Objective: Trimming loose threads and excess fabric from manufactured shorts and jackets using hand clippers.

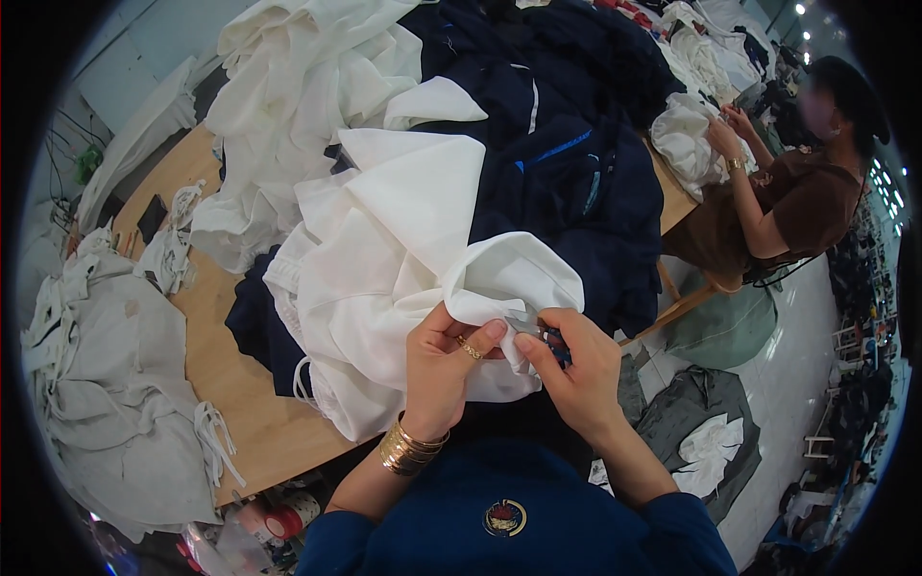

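A white garment [365, 278], with a gathered waistband and a drawstring loop at its lower left, lies bunched on the table in front of me. My left hand [437, 365], ringed and with gold bangles at the wrist, pinches an edge of its cloth between thumb and fingers. Close beside it, my right hand [583, 376] is closed around small thread snips [524, 325]. Their metal blades point left at the pinched edge, near my left thumb; the grip is mostly hidden by my fingers. A folded tube of white cloth rises just beyond both hands.
Dark navy garments [567, 226] are heaped behind and to the right on the wooden table [240, 422]. More white clothes [307, 86] pile at the far left; grey-white cloth [115, 384] hangs over the left edge. A person [783, 202] handles white fabric at the right. Bundles lie on the floor.
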`<state>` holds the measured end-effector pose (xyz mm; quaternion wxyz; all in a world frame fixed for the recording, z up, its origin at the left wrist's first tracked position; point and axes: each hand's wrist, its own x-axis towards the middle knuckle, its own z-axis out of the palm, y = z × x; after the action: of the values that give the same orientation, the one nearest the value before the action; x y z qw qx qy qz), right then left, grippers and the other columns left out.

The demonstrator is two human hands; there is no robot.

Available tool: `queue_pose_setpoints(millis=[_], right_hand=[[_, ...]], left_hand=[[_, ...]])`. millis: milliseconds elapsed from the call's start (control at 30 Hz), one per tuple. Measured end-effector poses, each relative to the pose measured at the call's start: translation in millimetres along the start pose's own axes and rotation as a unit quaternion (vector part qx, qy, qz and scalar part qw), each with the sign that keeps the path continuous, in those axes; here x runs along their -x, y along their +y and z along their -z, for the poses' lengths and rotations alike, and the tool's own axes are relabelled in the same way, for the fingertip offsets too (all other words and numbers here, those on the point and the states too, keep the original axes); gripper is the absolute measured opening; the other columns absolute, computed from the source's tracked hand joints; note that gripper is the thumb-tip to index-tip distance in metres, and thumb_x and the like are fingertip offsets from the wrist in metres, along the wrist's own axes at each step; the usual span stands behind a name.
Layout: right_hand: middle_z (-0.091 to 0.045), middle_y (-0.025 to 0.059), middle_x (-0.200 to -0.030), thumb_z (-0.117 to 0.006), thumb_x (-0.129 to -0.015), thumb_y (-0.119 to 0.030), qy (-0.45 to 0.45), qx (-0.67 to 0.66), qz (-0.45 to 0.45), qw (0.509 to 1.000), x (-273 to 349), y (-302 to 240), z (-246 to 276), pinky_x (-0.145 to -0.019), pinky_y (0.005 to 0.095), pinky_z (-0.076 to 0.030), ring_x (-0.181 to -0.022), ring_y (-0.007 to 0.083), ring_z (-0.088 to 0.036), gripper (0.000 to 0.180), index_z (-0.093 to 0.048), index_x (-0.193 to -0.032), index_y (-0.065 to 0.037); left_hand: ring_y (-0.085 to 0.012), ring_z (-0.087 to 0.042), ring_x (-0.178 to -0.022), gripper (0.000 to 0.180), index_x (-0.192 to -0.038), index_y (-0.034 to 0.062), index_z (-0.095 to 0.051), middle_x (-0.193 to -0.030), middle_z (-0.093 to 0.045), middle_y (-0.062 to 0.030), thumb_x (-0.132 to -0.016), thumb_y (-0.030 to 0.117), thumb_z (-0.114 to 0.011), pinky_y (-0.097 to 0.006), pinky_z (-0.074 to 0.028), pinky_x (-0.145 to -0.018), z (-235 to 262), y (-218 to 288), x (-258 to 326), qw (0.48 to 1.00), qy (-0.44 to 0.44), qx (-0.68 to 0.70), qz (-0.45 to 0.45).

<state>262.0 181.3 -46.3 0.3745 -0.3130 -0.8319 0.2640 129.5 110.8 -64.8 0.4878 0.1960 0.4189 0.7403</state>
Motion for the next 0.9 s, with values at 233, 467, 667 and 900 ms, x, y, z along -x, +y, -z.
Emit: queue_pose_setpoints(millis=[233,467,667,900], right_hand=[[-0.058,0.0081,-0.069,-0.069,-0.079,-0.021,0.006,0.030,0.036,0.999,-3.1,0.8,-1.3,-0.052,0.0313,-0.043,-0.059,0.0218,-0.056,0.022,-0.058,-0.084,-0.004],[-0.060,0.0091,-0.073,-0.069,-0.079,-0.020,-0.001,0.001,-0.001,1.000,-2.5,2.1,1.7,-0.053,0.0305,-0.044,-0.060,0.0224,-0.058,0.021,-0.059,-0.086,-0.002],[-0.061,0.0095,-0.075,-0.069,-0.079,-0.019,0.003,-0.045,-0.012,0.999,-2.6,-1.3,1.0,-0.054,0.0296,-0.046,-0.063,0.0220,-0.059,0.023,-0.059,-0.089,-0.002],[-0.060,0.0076,-0.072,-0.070,-0.078,-0.021,-0.004,0.006,0.009,1.000,-0.2,0.9,-1.0,-0.053,0.0290,-0.043,-0.060,0.0206,-0.057,0.023,-0.059,-0.087,-0.003]], left_hand=[[-0.0128,-0.063,-0.081,0.028,-0.109,0.0000,-0.059,-0.095,-0.066,-0.0086,-0.082,0.002,-0.066,-0.027,-0.053,-0.069,3.2,-3.5,-0.4,1.000,-0.003,-0.004,0.000],[-0.0126,-0.063,-0.081,0.028,-0.109,0.0002,-0.059,-0.096,-0.066,-0.0084,-0.082,0.003,-0.066,-0.026,-0.052,-0.068,2.1,-2.7,0.4,1.000,0.000,-0.003,-0.003],[-0.0128,-0.063,-0.082,0.029,-0.109,-0.0004,-0.059,-0.096,-0.066,-0.0085,-0.082,0.003,-0.067,-0.025,-0.053,-0.068,1.1,0.2,0.9,1.000,-0.001,0.009,0.009],[-0.0134,-0.064,-0.083,0.030,-0.111,-0.0007,-0.057,-0.095,-0.066,-0.0087,-0.082,0.002,-0.066,-0.026,-0.053,-0.068,-0.1,1.3,1.5,1.000,0.009,0.002,0.006]])
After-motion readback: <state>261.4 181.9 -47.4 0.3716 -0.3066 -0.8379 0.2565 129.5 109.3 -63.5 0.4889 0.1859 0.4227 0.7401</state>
